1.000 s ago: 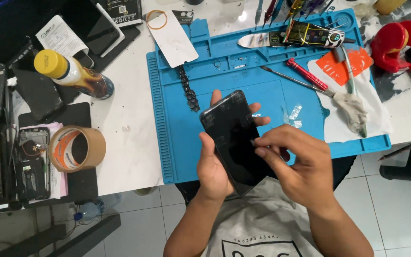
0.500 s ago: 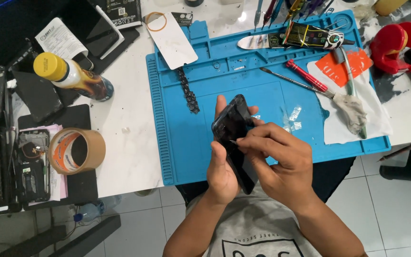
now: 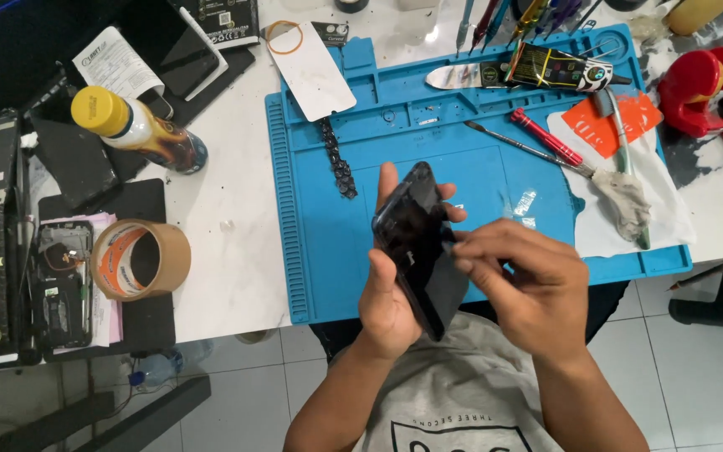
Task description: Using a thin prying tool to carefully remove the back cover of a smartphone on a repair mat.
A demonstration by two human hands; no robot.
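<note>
A black smartphone point(image 3: 412, 238) is held tilted on edge above the near part of the blue work mat point(image 3: 320, 259), just in front of the person's chest. It is gripped from below and behind by the left hand point(image 3: 391, 289), fingers wrapped around its back. The right hand point(image 3: 516, 276) is pinched at the phone's right edge, fingertips closed on or just beside the rim; whether anything is gripped there cannot be told. The phone is judged light, rigid and slab-like, with a glossy, slippery and breakable face; hold is best taken along the long edges. The white tabletop point(image 3: 228, 226) is crowded: a tape roll point(image 3: 140, 259), a yellow-capped bottle point(image 3: 140, 134) and a red screwdriver point(image 3: 546, 138) lie around. Pale tiled floor point(image 3: 696, 368) is seen beyond the near edge.
</note>
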